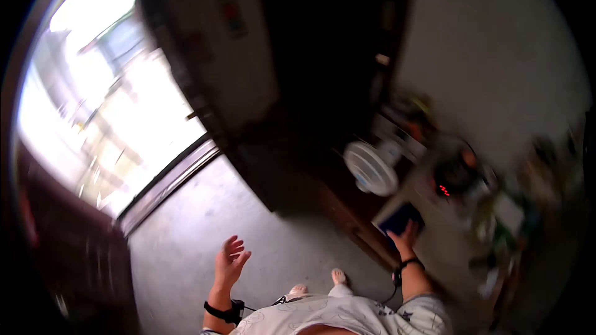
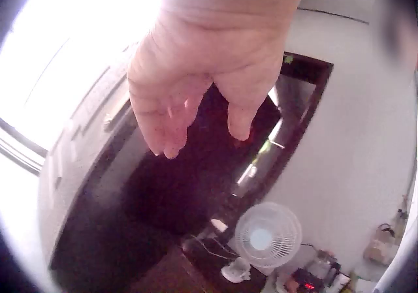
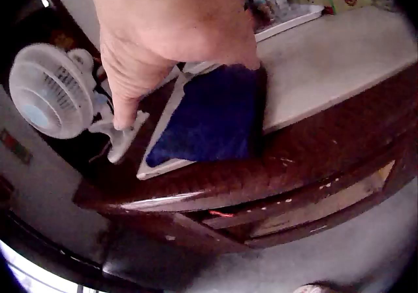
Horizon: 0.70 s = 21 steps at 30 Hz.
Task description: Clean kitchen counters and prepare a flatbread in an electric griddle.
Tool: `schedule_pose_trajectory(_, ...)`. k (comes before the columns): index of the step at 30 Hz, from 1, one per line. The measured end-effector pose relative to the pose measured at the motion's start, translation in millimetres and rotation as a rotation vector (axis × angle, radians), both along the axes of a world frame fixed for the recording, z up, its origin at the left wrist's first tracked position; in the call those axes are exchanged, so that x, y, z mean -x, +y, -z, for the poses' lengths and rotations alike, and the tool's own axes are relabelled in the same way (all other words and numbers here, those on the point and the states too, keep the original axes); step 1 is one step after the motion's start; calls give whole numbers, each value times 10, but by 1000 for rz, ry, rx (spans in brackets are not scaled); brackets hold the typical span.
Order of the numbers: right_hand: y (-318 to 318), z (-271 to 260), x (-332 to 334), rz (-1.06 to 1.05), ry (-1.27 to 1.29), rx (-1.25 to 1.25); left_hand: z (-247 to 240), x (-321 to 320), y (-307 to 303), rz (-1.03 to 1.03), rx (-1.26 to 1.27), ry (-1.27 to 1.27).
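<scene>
My right hand is over a dark blue cloth at the cabinet's front edge. Its thumb sticks out straight, away from the cloth and overlapping the foot of a white fan. The other fingers reach onto the cloth in the head view, blurred, and are hidden in the right wrist view. Under the cloth lies a pale top sheet on the dark wooden cabinet. My left hand hangs in the air over the floor, fingers loosely bent, thumb apart, holding nothing.
An open doorway lets in bright light at the left. Beyond the fan, a device with a red lit display stands near the wall, with blurred clutter beside it. Grey floor stretches between doorway and cabinet; my feet are on it.
</scene>
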State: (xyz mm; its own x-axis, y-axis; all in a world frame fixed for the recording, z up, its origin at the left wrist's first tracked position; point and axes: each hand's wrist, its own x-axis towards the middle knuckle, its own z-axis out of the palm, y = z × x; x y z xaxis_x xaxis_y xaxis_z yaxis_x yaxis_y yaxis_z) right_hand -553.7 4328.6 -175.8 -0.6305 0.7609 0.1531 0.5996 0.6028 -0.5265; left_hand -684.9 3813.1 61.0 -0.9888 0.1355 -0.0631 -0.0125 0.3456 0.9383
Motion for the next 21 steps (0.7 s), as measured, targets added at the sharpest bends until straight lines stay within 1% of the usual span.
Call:
schedule_pose_trajectory(1,97,3,76,5,-69,44,-71,-64,8,-124,-4,11)
schedule_pose_trajectory(2,101,-131,226,57,-258,122,-107,-161,3,-157,53,20)
schedule_pose_trajectory(3,169,-82,336,47,-305,170,-149,-217,24,-174,117,18)
schedule_pose_trajectory(5,57,-286,756,125,-670,226,-206,-354,59,-326,163,32)
schedule_pose_trajectory(7,-197,-259,863,138,-734,119,-268,-649,-148,-413,218,1)
schedule_pose_trajectory(9,-497,-425,862,101,-745,95,-201,-1076,-462,-542,194,2)
schedule_pose_trajectory(11,-729,-357,907,41,-774,-17,-90,-1400,-708,-686,185,1)
schedule_pose_trajectory(13,-961,-263,994,-22,-699,-38,-197,-1708,-910,-793,157,3)
schedule_pose_trajectory(15,-1058,286,1238,-117,-643,-149,-165,-2021,-1184,-884,164,-21)
schedule_pose_trajectory(17,-1522,250,1576,-52,-370,280,-93,-2275,-1472,-975,123,-6)
schedule_pose_trajectory(18,-1808,397,1756,57,-234,535,-46,-2412,-1662,-1019,93,12)
schedule_pose_trajectory(19,-2099,589,1942,18,-125,797,-7,-2508,-1918,-1058,91,32)
schedule_pose_trajectory(21,-2953,458,2049,-238,-92,991,178,-2813,-2247,-1127,17,55)
